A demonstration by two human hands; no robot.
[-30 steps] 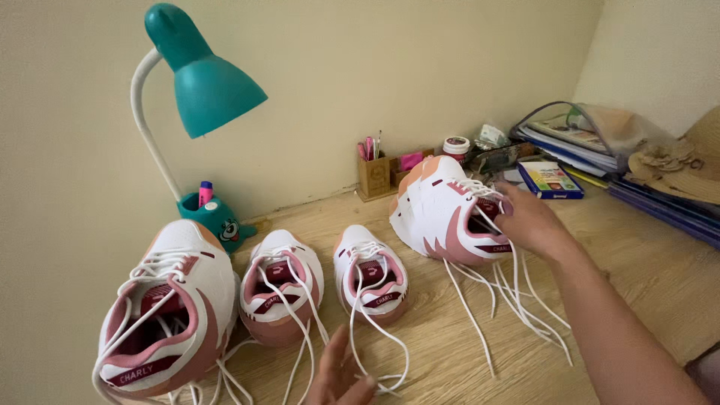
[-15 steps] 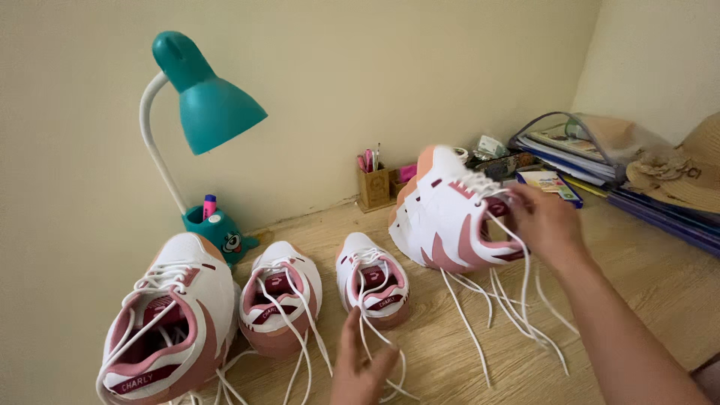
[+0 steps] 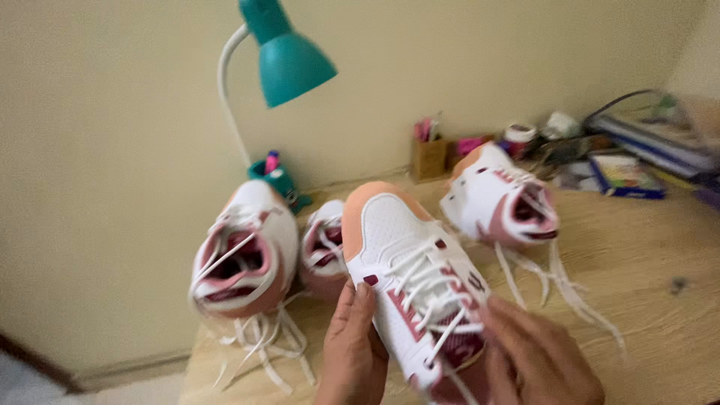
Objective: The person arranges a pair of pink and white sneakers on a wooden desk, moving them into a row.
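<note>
Now, held shoe (image 3: pixel 409 277): lifted above the surface (image 3: pixel 645 300), toe toward the wall.
Left hand (image 3: pixel 352 352): grip grasping its side.
Right hand (image 3: pixel 540 360): grip grasping its heel end.
Other shoes (image 3: pixel 244 259): resting behind.

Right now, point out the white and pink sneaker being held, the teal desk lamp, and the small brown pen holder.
white and pink sneaker (image 3: pixel 409 259): head view, on its white toe panel.
teal desk lamp (image 3: pixel 292 64): head view, on the shade.
small brown pen holder (image 3: pixel 429 159): head view, on its front face.

Four sneakers (image 3: pixel 409 277), one lamp (image 3: pixel 289 56)
</note>
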